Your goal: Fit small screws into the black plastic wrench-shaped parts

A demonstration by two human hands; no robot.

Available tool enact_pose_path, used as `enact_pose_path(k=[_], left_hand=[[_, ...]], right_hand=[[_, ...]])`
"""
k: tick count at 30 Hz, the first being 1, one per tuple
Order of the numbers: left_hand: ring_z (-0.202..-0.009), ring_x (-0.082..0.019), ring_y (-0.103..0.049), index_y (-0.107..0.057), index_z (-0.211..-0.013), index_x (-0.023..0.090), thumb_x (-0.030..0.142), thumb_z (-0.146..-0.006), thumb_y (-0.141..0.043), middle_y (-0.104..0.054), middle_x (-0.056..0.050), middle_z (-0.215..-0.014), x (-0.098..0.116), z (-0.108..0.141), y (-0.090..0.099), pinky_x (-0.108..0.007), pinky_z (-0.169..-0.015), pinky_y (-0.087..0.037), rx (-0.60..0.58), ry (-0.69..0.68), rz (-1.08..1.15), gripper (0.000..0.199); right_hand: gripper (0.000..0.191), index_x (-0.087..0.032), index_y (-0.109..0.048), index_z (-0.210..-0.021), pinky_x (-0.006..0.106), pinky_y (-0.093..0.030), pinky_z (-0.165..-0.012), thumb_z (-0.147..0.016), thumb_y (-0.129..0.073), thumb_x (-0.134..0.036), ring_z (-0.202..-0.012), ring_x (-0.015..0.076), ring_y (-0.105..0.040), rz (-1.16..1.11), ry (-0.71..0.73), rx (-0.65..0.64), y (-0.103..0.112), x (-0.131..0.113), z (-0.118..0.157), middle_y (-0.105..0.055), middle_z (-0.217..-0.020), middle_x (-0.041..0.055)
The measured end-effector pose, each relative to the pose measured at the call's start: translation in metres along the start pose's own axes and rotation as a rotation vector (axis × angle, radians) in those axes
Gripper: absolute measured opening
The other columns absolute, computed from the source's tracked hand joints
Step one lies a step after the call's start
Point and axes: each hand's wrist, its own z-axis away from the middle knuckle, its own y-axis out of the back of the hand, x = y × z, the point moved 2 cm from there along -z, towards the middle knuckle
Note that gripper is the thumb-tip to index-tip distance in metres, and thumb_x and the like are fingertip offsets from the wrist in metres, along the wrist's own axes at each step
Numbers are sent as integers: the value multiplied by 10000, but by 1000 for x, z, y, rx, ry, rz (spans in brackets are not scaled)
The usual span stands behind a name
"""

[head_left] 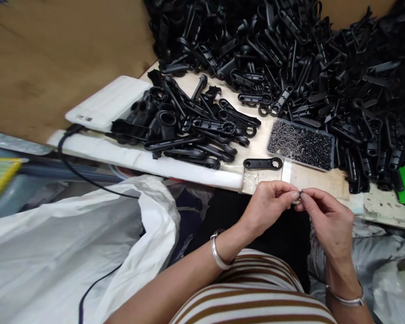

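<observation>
My left hand (272, 204) and my right hand (327, 218) meet just off the front edge of the bench. Both are closed, thumb against fingers. A small dark piece (300, 192) shows between their fingertips, too small to name. Beyond them lies a clear plastic box (333, 155) filled with tiny metal and black parts (300, 141). One black plastic arm with a ring-shaped end (261, 164) rests alone on the bench, to the left of the box and close to my left hand.
A large heap of black plastic arms (290, 58) covers the back and right. A smaller pile (189, 126) lies left, against a white flat device (104, 101) with a black cable (64, 155). A white sack (148, 216) hangs open below. White foam (148, 155) lines the bench edge.
</observation>
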Motion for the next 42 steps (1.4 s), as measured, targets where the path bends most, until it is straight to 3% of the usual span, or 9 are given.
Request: enact_pose_path(k=[6, 14, 19, 23, 25, 27, 31, 37, 42], left_hand=[[-476, -43, -411, -667, -723, 113, 290, -701, -706, -589, 17, -577, -6, 1, 1, -190, -476, -326, 20, 17, -24, 182], [-518, -64, -468, -683, -773, 122, 186, -803, -615, -567, 35, -578, -2, 2, 9, -183, -519, -382, -12, -83, -311, 98], [-715, -132, -613, -684, -838, 145, 158, -879, -553, -689, -14, -767, 11, 8, 17, -226, -677, -468, -64, -355, -773, 138], [-970, -227, -595, -647, -940, 139, 140, -916, -492, -683, -106, -1058, 36, 11, 32, -344, -813, -460, 167, -709, -1444, 157], [-1011, -263, -569, -630, -956, 129, 118, -915, -472, -664, -131, -1101, 45, 7, 41, -383, -785, -433, 265, -728, -1731, 164], [-979, -265, -570, -617, -941, 129, 104, -918, -454, -675, -120, -1029, 50, 1, 48, -397, -767, -405, 271, -702, -1870, 166], [-854, -219, -570, -603, -920, 150, 115, -943, -422, -674, -62, -873, 43, 0, 45, -374, -760, -382, 224, -725, -1824, 186], [-861, -218, -525, -570, -1074, 105, 138, -947, -435, -651, -82, -1000, 15, 9, 17, -341, -723, -406, 49, -810, -1819, 188], [-923, -213, -527, -542, -1125, 119, 225, -971, -436, -641, -78, -1060, 4, 7, 15, -345, -773, -411, -32, -786, -1745, 215]], right_hand=[[70, -180, -657, -934, 207, -519, -688, -919, -588, -172, -670, 106, -656, 318, 323, -41, 1, -8, 2, -695, -802, -5], [89, -152, -587, -1008, 212, -499, -687, -952, -522, -128, -673, 110, -642, 405, 509, -189, 1, -6, -4, -654, -805, 18], [78, -162, -593, -978, 200, -490, -676, -951, -525, -137, -634, 98, -631, 371, 471, -188, -2, -2, -4, -652, -765, 0], [63, -174, -614, -944, 193, -491, -655, -942, -551, -177, -570, 91, -605, 343, 364, -143, 0, 3, -6, -638, -666, -35], [74, -178, -626, -933, 202, -494, -648, -938, -556, -204, -562, 99, -603, 341, 329, -126, 1, 5, -7, -640, -648, -36], [100, -183, -636, -913, 216, -498, -630, -936, -552, -232, -552, 108, -602, 337, 308, -111, 3, 5, -8, -648, -650, -28], [146, -188, -650, -880, 249, -512, -624, -932, -546, -278, -574, 134, -622, 335, 295, -73, 7, 4, -10, -678, -704, 9], [161, -191, -658, -871, 280, -525, -678, -928, -546, -291, -628, 161, -650, 386, 282, -34, 13, 7, -12, -688, -732, 27], [136, -182, -648, -881, 267, -516, -682, -929, -537, -245, -665, 160, -660, 415, 291, -45, 14, 12, -12, -696, -772, 34]])
